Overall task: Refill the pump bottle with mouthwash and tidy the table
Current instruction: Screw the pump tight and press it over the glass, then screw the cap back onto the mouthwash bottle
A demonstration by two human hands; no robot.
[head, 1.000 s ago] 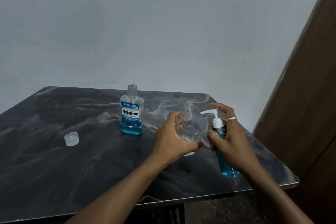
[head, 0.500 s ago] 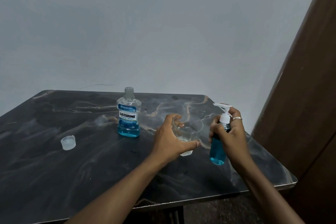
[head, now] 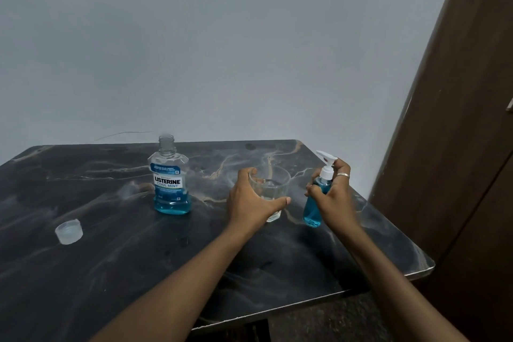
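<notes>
Looking down from the head camera, the pump bottle (head: 315, 203) sits near the right edge of the counter (head: 138, 272). It leans a little, with its white pump head toward the far right corner. The right hand (head: 337, 197) grips it around the neck and shoulder, fingers curled close under the pump. Whether its base rests on the counter or is just clear of it, I cannot tell.

It looks well filled with blue liquid, so I judge it fairly heavy for its slim body. The plastic is smooth and likely slippery if any mouthwash has run down it. The neck just under the collar, where the hand is, seems the surest hold. The pump head would probably sink or turn under pressure.

Just beside it, toward the middle of the counter, the left hand (head: 249, 203) is curled round a clear glass (head: 273, 186) standing upright. The glass is rigid, smooth and breakable, best held low round its wall.

Toward the far edge stands the mouthwash bottle (head: 170, 183), uncapped, with blue liquid showing only near its bottom. It is probably light and easy to tip. Its cap (head: 68, 231) lies well apart, near the left edge.
</notes>
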